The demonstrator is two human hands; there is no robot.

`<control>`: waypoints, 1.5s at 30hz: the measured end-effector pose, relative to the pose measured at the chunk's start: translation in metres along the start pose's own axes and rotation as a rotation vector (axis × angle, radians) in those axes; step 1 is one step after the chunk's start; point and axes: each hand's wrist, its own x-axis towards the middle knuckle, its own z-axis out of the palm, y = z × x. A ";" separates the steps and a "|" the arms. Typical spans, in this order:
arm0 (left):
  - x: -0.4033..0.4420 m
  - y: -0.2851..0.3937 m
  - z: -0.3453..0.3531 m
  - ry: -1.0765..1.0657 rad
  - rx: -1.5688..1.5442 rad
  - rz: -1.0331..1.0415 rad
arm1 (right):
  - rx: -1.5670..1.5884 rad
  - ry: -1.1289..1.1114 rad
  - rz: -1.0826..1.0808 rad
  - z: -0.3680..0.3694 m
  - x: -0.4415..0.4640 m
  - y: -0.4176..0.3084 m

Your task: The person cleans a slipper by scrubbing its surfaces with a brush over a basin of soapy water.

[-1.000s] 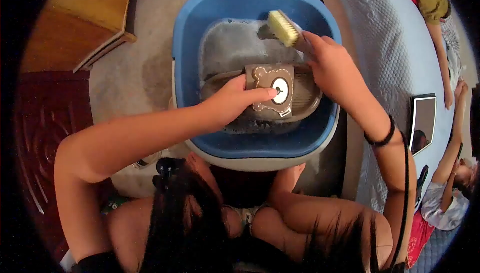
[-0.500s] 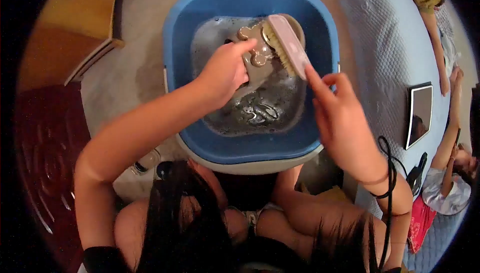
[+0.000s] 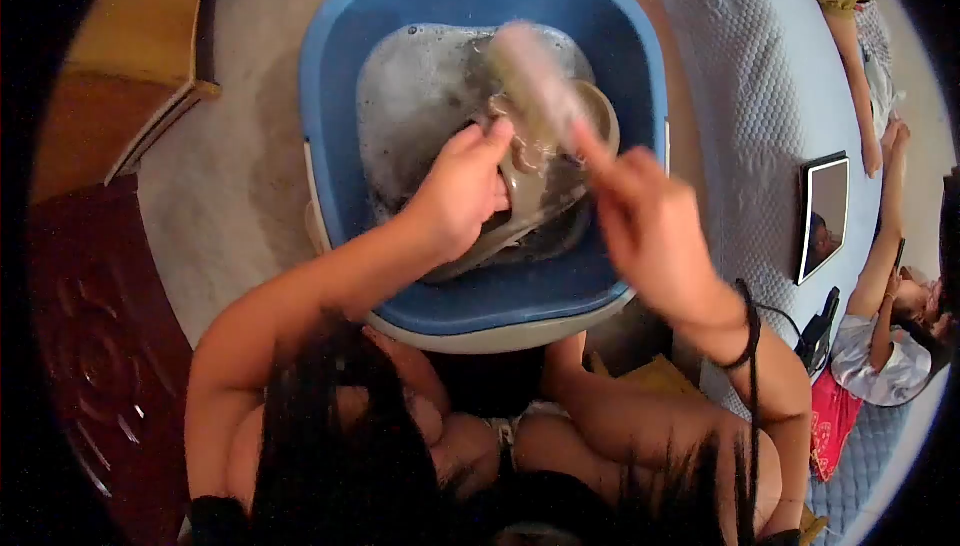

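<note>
In the blue basin (image 3: 335,96) a grey-brown slipper (image 3: 540,191) with glossy raised decoration on its strap is tilted above the soapy water (image 3: 400,81). My left hand (image 3: 465,191) is closed on the slipper's near-left side, thumb on top, with the other fingers partly hidden. My right hand (image 3: 655,231) grips the handle end of a pink scrubbing brush (image 3: 540,76), its index finger stretched along the back. Motion blurs the brush, which is over the slipper's strap; whether the bristles touch cannot be made out.
A quilted bed (image 3: 720,96) runs along the right, with a tablet (image 3: 825,216) and a black cable (image 3: 752,366) near its edge. Other people (image 3: 885,346) lie on it. A wooden cabinet (image 3: 130,36) stands at left, beside a dark red panel (image 3: 100,336).
The brush has swung up and left over the slipper. More of the slipper's sole now shows, slanting toward the lower left. The whole view has shifted slightly.
</note>
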 end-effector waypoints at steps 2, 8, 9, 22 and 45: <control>0.000 -0.003 -0.002 -0.007 0.109 0.053 | -0.047 -0.025 0.005 -0.003 0.014 0.011; -0.001 -0.008 -0.013 -0.005 0.143 0.105 | 0.023 -0.138 0.000 0.004 -0.018 -0.009; -0.002 -0.008 -0.010 -0.018 0.131 0.094 | 0.004 -0.077 0.024 0.002 -0.007 -0.002; -0.010 -0.008 0.002 -0.132 0.082 0.087 | -0.040 0.031 0.108 -0.005 -0.015 0.014; -0.016 -0.004 0.004 -0.142 0.085 -0.008 | -0.073 -0.060 0.085 -0.002 -0.045 0.005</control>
